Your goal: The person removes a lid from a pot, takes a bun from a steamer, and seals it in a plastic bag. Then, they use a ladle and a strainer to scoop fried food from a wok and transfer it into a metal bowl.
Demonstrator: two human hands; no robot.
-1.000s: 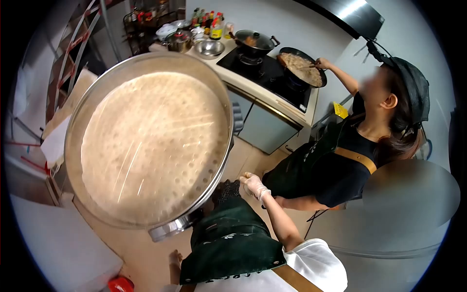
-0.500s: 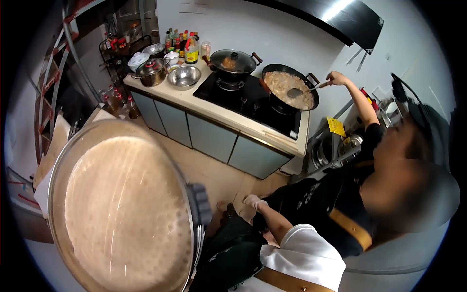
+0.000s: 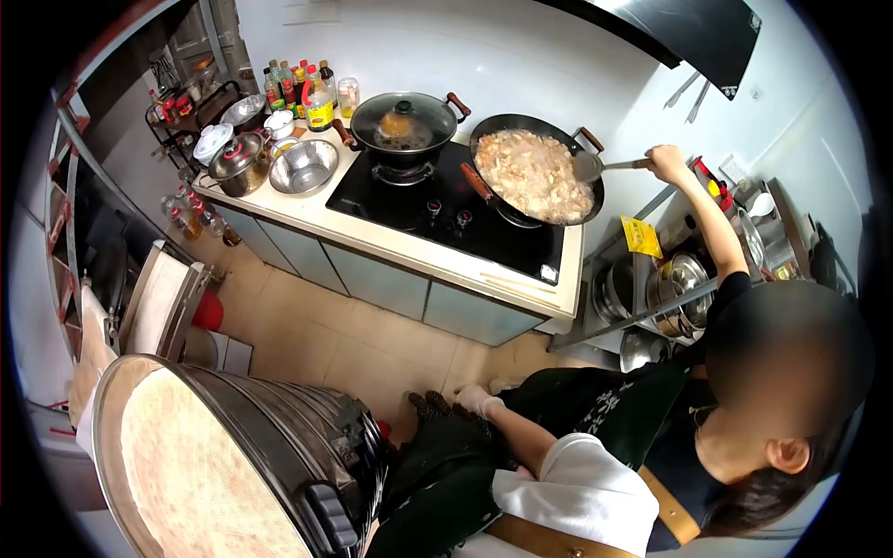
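My right hand [image 3: 477,400], in a pale glove, hangs low above the floor at the end of my bare forearm; its fingers are too small and unclear to make out. My left hand is not in view. At the lower left stands a tall stack of metal steamers [image 3: 270,423] with a pale, flat layer [image 3: 181,456] in the open top and a black side handle [image 3: 326,521]. Beside me on the right, a co-worker's hand [image 3: 667,164] grips a ladle [image 3: 591,167] over a wok [image 3: 595,209] full of bubbling, chunky food.
A lidded pan [image 3: 403,126] sits on the left burner of the black cooktop [image 3: 372,191]. Further left on the counter are a colander [image 3: 304,167], a lidded pot [image 3: 239,166] and several bottles [image 3: 319,107]. Pots fill a shelf [image 3: 609,335] at the right.
The view has shifted, so the steamer stack appears lower and its side shows more. The co-worker's ladle has moved from the middle of the wok to its right edge.
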